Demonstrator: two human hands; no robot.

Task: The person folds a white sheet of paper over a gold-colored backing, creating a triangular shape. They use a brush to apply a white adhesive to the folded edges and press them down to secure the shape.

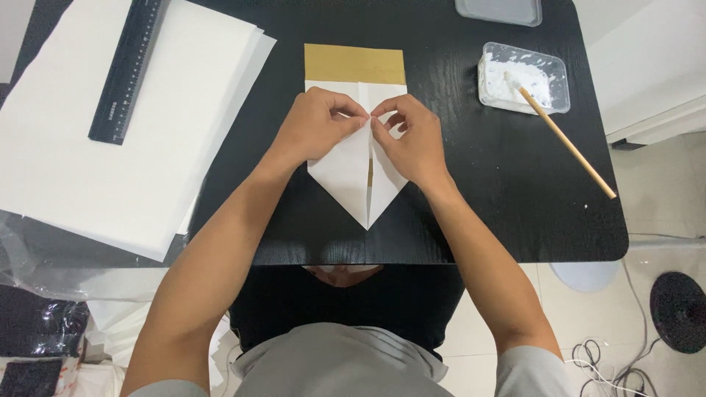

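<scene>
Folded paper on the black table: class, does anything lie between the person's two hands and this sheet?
Nothing visible does. The left hand and right hand rest directly on the folded paper, fingertips pinching at its centre crease. The ruler, paper stack and paste tub with its stick lie off to the sides.

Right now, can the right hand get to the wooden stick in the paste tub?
Probably yes: the right hand rests on the folded paper, and only bare black table lies between it and the wooden stick.

lid (pixel 498 10): cut by top edge | paper (pixel 346 173): partly under hands
</scene>
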